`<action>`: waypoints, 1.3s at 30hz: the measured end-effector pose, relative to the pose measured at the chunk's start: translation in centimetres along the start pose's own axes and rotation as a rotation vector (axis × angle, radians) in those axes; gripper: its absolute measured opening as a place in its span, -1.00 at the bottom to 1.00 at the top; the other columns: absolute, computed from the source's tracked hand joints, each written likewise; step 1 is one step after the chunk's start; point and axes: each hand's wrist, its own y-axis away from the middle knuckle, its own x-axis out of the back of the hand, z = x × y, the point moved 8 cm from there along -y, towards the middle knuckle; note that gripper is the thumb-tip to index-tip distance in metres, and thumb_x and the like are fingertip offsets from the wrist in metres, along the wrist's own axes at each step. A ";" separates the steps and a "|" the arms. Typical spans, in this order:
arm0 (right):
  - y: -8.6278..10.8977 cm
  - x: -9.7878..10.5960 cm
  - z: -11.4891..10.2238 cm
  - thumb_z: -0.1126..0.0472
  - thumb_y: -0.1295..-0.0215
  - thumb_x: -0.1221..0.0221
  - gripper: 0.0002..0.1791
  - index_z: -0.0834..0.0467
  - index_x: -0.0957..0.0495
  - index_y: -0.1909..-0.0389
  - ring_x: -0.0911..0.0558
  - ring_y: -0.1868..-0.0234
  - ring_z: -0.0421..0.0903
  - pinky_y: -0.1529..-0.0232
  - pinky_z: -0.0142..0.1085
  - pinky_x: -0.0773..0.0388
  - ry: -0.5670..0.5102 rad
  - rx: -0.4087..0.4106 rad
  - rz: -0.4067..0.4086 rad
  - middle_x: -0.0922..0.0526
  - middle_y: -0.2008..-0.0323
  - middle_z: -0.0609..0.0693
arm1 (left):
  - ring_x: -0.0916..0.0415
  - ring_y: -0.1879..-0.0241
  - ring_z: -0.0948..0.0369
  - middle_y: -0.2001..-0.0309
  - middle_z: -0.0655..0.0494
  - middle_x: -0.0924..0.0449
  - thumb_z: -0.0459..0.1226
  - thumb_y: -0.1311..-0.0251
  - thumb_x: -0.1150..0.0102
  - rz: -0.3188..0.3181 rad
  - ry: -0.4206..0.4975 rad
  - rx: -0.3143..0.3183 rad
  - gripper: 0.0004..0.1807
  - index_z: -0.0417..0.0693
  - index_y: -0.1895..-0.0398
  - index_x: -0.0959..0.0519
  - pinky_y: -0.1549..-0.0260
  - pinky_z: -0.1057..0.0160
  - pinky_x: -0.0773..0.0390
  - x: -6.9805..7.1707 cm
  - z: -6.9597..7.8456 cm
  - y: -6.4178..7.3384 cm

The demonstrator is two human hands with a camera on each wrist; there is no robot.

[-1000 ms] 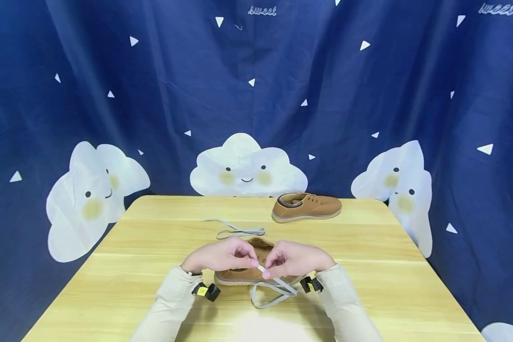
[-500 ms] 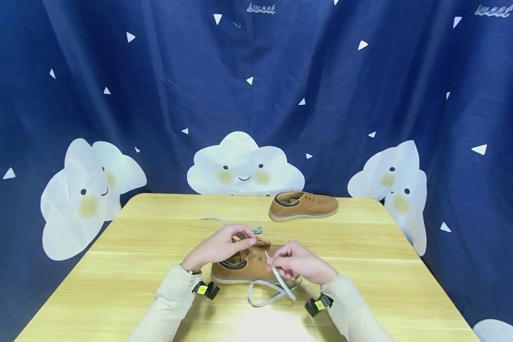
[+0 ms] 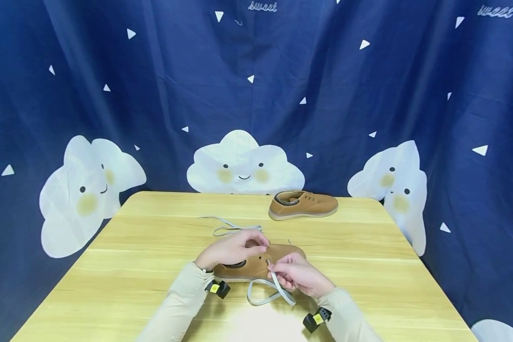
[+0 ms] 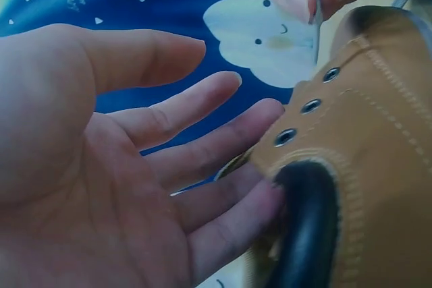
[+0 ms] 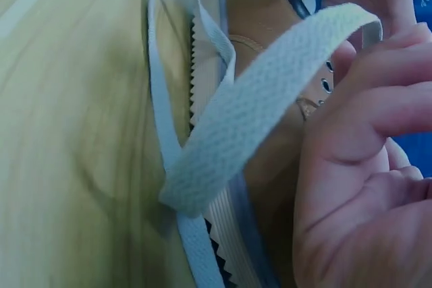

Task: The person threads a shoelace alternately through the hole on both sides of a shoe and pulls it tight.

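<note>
A tan shoe (image 3: 243, 270) with a dark padded collar lies side-on on the table, toe to the right. My right hand (image 3: 301, 274) pinches a flat grey shoelace (image 3: 279, 285) close to its end, beside the eyelets. The lace's slack makes a loop in front of the sole. Over the shoe's opening reaches my left hand (image 3: 236, 249); in the left wrist view its fingers extend loosely, the lower ones at the collar (image 4: 307, 220). Three metal eyelets (image 4: 311, 106) show on the near flap there. The right wrist view has the lace (image 5: 250, 112) arching up into the right fingers.
Another tan shoe (image 3: 305, 206), without a lace in its eyelets, stands at the back edge of the table (image 3: 154, 223). Behind the near shoe lies a second grey lace (image 3: 239, 228), loosely bundled. A blue curtain (image 3: 171, 95) hangs behind the table.
Both hands were together at the lace's end; the left let go, went to the shoe's opening, then shifted right along it. The right hand has brought the lace end up to the eyelets.
</note>
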 end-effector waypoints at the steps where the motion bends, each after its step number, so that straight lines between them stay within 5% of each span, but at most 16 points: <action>1: 0.0 0.0 0.2 0.20 -0.46 -0.16 -0.68 0.42 -0.65 0.30 -0.34 0.73 -0.41 0.66 -0.60 -0.25 -0.008 -0.008 0.003 -0.51 0.72 -0.23 | -0.60 0.08 0.28 0.01 0.04 -0.70 -0.15 -0.54 -0.07 -0.007 -0.002 0.000 -0.68 -0.14 -0.16 -0.60 0.03 0.28 -0.58 -0.2 0.0 -0.1; 17: -0.5 -0.5 0.5 0.17 -0.49 -0.13 -0.70 0.33 -0.67 0.31 -0.33 0.76 -0.41 0.71 -0.61 -0.23 -0.048 0.008 -0.003 -0.49 0.74 -0.24 | -0.65 0.00 0.18 -0.09 -0.04 -0.71 -0.22 -0.55 -0.04 -0.039 0.062 -0.013 -0.71 -0.15 -0.17 -0.57 -0.03 0.28 -0.59 -1.1 -0.5 -0.5; 29: -0.6 -0.4 0.2 0.10 -0.52 -0.16 -0.54 0.51 -0.63 0.29 -0.30 0.80 -0.40 0.76 -0.55 -0.19 0.062 0.045 0.160 -0.46 0.77 -0.23 | -0.66 -0.13 0.08 -0.09 -0.08 -0.71 -0.27 -0.53 -0.02 -0.044 0.138 -0.001 -0.71 -0.22 -0.16 -0.56 -0.13 0.30 -0.57 -1.4 -1.3 -0.7; 39: -0.4 -0.3 0.2 0.06 -0.51 -0.20 -0.56 0.20 -0.57 0.58 -0.29 0.82 -0.38 0.76 -0.54 -0.20 0.101 0.053 0.267 -0.43 0.81 -0.21 | -0.67 -0.01 0.24 -0.01 -0.05 -0.74 -0.28 -0.51 -0.01 -0.042 0.173 0.005 -0.73 -0.23 -0.10 -0.57 -0.06 0.33 -0.56 -1.5 -1.8 -1.1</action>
